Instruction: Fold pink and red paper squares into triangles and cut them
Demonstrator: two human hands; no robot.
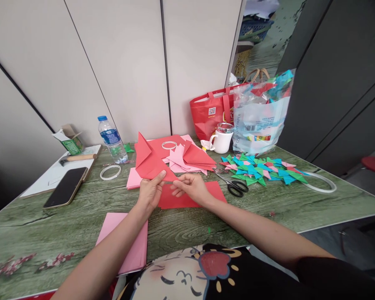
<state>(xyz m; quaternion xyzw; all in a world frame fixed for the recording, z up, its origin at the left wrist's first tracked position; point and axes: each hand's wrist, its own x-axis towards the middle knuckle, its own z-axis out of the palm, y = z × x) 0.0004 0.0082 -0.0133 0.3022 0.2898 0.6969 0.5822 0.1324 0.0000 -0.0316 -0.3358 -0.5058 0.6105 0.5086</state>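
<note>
A red sheet of paper [154, 164], partly folded with a flap standing up at its left, is held above the table between my hands. My left hand [151, 191] pinches its near edge, thumb on top. At its near right corner, my right hand [192, 188] has thumb and forefinger closed on the paper, the other fingers curled loosely. Below my hands lies another piece of red paper [212, 193]. Folded red pieces [198, 157] and pink strips [178, 160] sit just beyond, on more red paper. A pink paper stack [133, 181] shows under the held sheet's left side.
Scissors [236, 187] and a pile of coloured folded triangles [259, 168] lie right, beside a white ring [323, 183]. A mug [222, 139], plastic bag [259, 121] and red bag [206, 112] stand behind. Left are a bottle [112, 139], phone [66, 187] and hammer [78, 158].
</note>
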